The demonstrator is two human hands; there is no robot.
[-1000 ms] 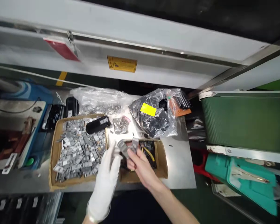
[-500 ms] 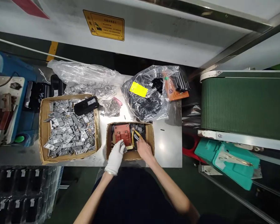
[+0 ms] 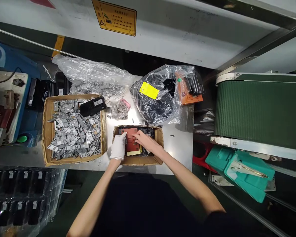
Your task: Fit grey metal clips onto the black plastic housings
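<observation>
A small cardboard box on the metal bench holds a reddish-brown block with small fittings near its middle. My left hand, in a white glove, is closed at the block's left edge; what its fingertips grip is hidden. Bare, my right hand reaches over the block's upper right with fingers pinched together, and whatever is between them is too small to make out. A yellow-handled tool is mostly hidden beneath this hand. Small dark parts lie at the box's right side.
Left of the box stands a larger carton full of grey metal pieces, with a black case on top. Behind are a bag of screws and a bag of black parts. A green conveyor runs at right.
My right hand has left the yellow-handled tool and moved left onto the block. My left hand has shifted up to the block's left edge. The view has tilted slightly.
</observation>
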